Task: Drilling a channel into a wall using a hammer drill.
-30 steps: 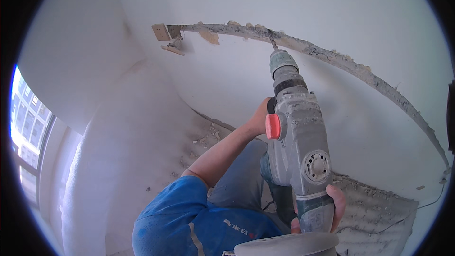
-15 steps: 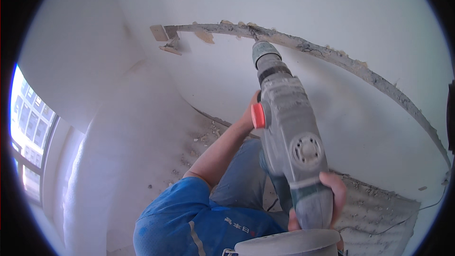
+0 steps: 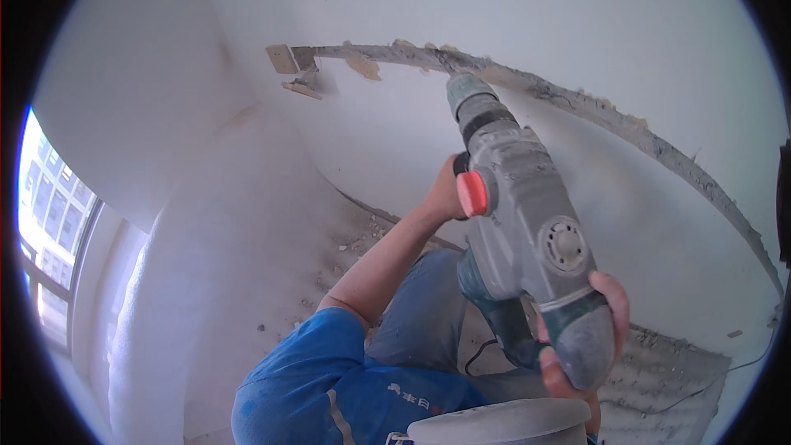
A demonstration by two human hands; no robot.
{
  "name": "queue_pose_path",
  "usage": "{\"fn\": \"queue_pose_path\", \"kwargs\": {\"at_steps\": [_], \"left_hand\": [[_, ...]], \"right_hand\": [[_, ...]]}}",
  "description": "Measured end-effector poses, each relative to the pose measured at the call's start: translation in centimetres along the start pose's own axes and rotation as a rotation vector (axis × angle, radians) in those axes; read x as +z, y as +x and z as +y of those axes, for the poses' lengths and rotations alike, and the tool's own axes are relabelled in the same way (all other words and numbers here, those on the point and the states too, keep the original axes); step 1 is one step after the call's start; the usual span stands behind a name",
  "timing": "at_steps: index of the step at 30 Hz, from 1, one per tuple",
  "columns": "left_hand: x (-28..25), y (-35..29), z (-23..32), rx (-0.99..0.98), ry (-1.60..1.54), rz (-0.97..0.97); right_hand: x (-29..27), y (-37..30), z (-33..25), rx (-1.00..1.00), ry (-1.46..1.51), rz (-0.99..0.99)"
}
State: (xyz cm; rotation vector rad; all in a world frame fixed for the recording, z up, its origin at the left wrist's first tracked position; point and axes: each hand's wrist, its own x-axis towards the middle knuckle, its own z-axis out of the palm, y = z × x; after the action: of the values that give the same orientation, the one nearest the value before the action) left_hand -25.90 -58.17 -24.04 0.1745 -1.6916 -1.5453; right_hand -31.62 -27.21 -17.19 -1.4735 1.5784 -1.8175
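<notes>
A dusty grey and dark green rotary hammer drill point(image 3: 531, 185) with a red knob slants up to the wall. Its chuck point(image 3: 470, 91) is against a rough groove point(image 3: 577, 103) cut in the white plaster. The tip of the bit is hard to make out there. My left hand point(image 3: 447, 191) is closed on the front side handle, its fingers largely hidden behind the drill. At the back end my right hand point(image 3: 614, 297) wraps round the rear handle, thumb and fingers showing on both sides of the housing.
Left of the groove's end is a beige socket plate point(image 3: 282, 58), with a loose plate point(image 3: 301, 89) hanging below. Rubble point(image 3: 362, 239) lies along the wall's foot. A cable point(image 3: 700, 386) runs over the dusty floor sheet point(image 3: 659, 379) at right. A window point(image 3: 58, 231) is far left.
The drill's rear end and my right hand have swung to the right, so the drill tilts more. Its chuck has shifted slightly right along the groove. Both hands keep their hold.
</notes>
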Motion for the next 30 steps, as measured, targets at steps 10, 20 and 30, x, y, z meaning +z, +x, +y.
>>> {"fn": "queue_pose_path", "kwargs": {"at_steps": [10,20,30], "left_hand": [[-1.2,-0.4,-1.8,0.191,0.389,-0.017],[-7.0,-1.7,-7.8,-0.163,-0.060,0.256],[-4.3,-0.4,-0.6,-0.046,0.440,-0.053]], "right_hand": [[0.7,1.5,-1.9,0.044,0.041,0.002],[3.8,-2.5,3.0,0.142,0.030,-0.054],[3.4,0.0,7.7,-0.111,0.248,0.082]]}}
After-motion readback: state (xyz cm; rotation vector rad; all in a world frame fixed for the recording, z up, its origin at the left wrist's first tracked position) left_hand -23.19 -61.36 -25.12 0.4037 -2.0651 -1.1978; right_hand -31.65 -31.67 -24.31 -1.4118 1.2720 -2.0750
